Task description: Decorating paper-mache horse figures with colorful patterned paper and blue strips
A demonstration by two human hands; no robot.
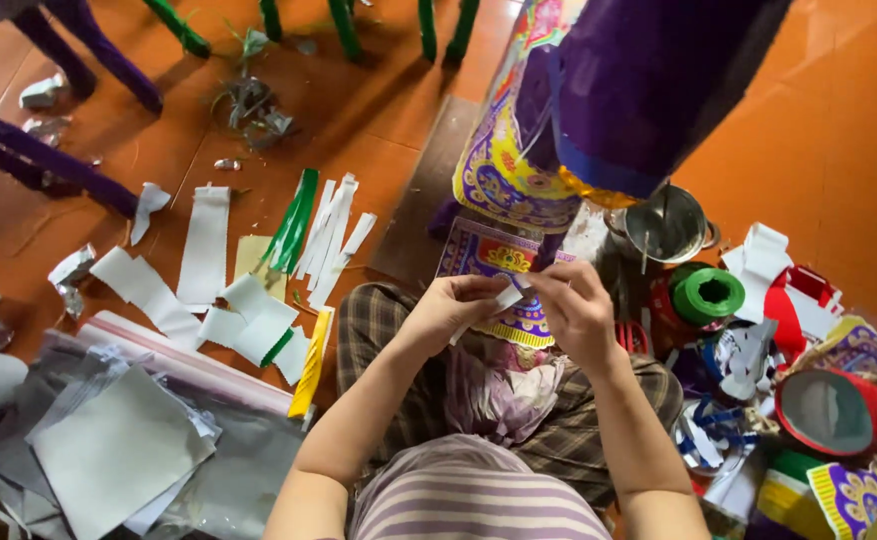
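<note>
Both hands, left hand and right hand, pinch a white paper strip between their fingertips.

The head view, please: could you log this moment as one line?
left hand: pinches white paper strip | right hand: pinches same strip | below: patterned paper | floor: paper scraps, green tape roll

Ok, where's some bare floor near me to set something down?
Bare orange floor lies at the far right, beyond the metal pot and green spool. A smaller patch sits between the white strips and the brown mat. The left paper pile and right clutter are crowded.
</note>
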